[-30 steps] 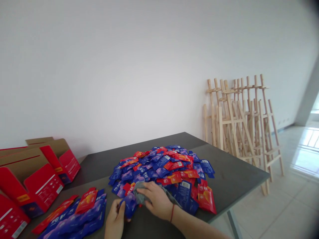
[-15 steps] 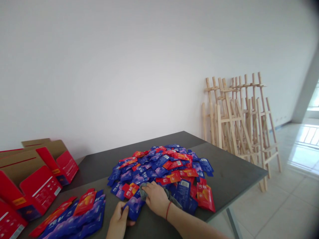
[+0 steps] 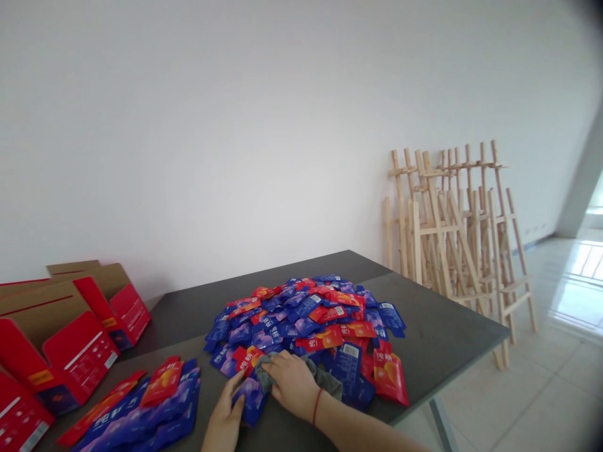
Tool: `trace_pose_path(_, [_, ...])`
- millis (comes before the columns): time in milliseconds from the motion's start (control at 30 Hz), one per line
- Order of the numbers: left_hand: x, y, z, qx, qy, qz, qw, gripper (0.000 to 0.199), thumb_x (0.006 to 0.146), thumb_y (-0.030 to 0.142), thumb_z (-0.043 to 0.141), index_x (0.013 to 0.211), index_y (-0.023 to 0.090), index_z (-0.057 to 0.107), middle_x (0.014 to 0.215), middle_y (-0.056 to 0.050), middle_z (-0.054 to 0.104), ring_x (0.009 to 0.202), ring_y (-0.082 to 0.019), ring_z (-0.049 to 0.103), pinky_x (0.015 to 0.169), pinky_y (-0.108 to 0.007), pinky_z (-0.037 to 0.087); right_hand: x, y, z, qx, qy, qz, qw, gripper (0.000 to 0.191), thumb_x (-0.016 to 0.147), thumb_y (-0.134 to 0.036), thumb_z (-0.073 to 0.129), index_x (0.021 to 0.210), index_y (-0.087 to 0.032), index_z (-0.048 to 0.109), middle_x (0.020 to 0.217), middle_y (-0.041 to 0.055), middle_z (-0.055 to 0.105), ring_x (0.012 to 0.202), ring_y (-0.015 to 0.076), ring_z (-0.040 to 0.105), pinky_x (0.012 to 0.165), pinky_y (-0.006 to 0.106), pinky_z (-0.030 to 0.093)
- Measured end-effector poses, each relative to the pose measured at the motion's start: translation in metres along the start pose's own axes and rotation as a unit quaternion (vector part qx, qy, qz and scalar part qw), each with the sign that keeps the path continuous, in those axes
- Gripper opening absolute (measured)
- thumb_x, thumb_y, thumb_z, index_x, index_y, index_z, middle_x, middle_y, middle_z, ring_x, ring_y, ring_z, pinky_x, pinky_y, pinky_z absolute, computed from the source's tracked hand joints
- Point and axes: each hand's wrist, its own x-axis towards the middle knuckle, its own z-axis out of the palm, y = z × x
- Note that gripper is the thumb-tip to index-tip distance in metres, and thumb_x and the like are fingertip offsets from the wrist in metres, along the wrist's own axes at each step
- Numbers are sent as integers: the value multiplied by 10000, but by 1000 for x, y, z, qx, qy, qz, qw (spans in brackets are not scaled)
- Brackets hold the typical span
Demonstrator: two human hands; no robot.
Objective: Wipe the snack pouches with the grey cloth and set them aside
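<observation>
My left hand (image 3: 227, 411) grips a blue pouch (image 3: 253, 397) by its left side, the thumb lying over its face. My right hand (image 3: 293, 382), with a red string at the wrist, is closed on a grey cloth (image 3: 267, 378) that touches the upper part of that pouch. More of the cloth trails out beneath the right wrist. Just beyond both hands spreads a heap of blue and red pouches (image 3: 306, 307). To the left lies a smaller row of overlapping pouches, with a red pouch (image 3: 162, 382) on top of blue ones.
Open red cardboard boxes (image 3: 78, 355) stand along the left side of the dark table (image 3: 438, 336). Several wooden easels (image 3: 447, 232) lean against the white wall behind the table's right side. The table's right edge drops to a tiled floor.
The left fingers have shifted up along the blue pouch, and the pouch sits slightly lower. My right hand has moved a little left and down with the cloth. The view has shifted slightly.
</observation>
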Motion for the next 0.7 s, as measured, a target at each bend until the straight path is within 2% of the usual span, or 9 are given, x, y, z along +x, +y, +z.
trace_pose_path(100, [1, -4, -4, 39, 11, 22, 999, 630, 681, 528, 545, 1196, 166, 561, 1319, -129, 597, 1275, -301, 500, 1040, -426, 417, 4, 7, 3, 7, 17, 57, 998, 437, 807, -192, 519, 1240, -176, 573, 1188, 90, 630, 1061, 253, 515, 912, 368, 445])
trace_pose_path(167, [3, -7, -6, 47, 25, 24, 998, 626, 675, 530, 553, 1188, 172, 587, 1306, -113, 612, 1287, -309, 488, 1080, -444, 371, 4, 10, 2, 17, 30, 61, 998, 443, 808, -188, 514, 1246, -164, 572, 1213, 93, 621, 1072, 253, 509, 919, 364, 443])
trace_pose_path(200, [4, -9, -7, 35, 28, 17, 999, 628, 670, 531, 565, 1191, 181, 590, 1305, -106, 615, 1277, -316, 497, 1057, -449, 399, 3, 10, 1, 23, 37, 51, 998, 446, 815, -190, 509, 1257, -163, 564, 1225, 90, 616, 1078, 248, 506, 925, 359, 439])
trace_pose_path(233, [5, -10, -8, 14, 26, 4, 1000, 634, 664, 531, 580, 1200, 192, 586, 1309, -102, 614, 1256, -323, 516, 1005, -450, 450, 1, 10, 0, 28, 41, 27, 998, 451, 824, -197, 507, 1272, -168, 552, 1240, 83, 609, 1086, 240, 501, 933, 353, 433])
trace_pose_path(300, [8, -13, -8, -40, 14, -17, 999, 650, 642, 512, 628, 1208, 195, 578, 1307, -112, 614, 1206, -332, 558, 898, -430, 524, -4, 6, -3, 30, 26, -71, 997, 451, 853, -235, 504, 1302, -203, 521, 1272, 55, 594, 1123, 223, 483, 959, 350, 413])
trace_pose_path(367, [10, -15, -7, -79, 4, -11, 997, 651, 589, 466, 695, 1169, 184, 602, 1271, -126, 637, 1187, -331, 572, 897, -406, 525, -8, 0, -5, 17, -4, -175, 984, 433, 885, -285, 495, 1317, -249, 500, 1291, 24, 586, 1169, 216, 454, 982, 367, 391])
trace_pose_path(433, [11, -16, -5, -94, 0, -5, 996, 646, 555, 438, 731, 1141, 189, 626, 1256, -120, 649, 1204, -330, 559, 920, -395, 514, -9, -4, -5, -1, -19, -200, 980, 420, 902, -308, 488, 1320, -267, 491, 1307, 14, 578, 1195, 224, 433, 979, 391, 392])
trace_pose_path(567, [9, -14, -4, -101, -16, -39, 994, 730, 565, 488, 732, 1214, 185, 591, 1351, -132, 579, 1225, -356, 538, 826, -408, 558, -2, 0, 1, -4, 15, -63, 998, 438, 874, -249, 511, 1311, -226, 508, 1298, 49, 581, 1149, 240, 462, 936, 393, 437])
trace_pose_path(700, [6, -11, -4, -114, -10, -30, 993, 740, 557, 495, 761, 1208, 184, 597, 1378, -132, 558, 1271, -352, 500, 929, -425, 515, 4, 13, 6, 19, 54, 60, 997, 451, 823, -176, 518, 1272, -161, 561, 1250, 93, 606, 1123, 255, 484, 938, 378, 454])
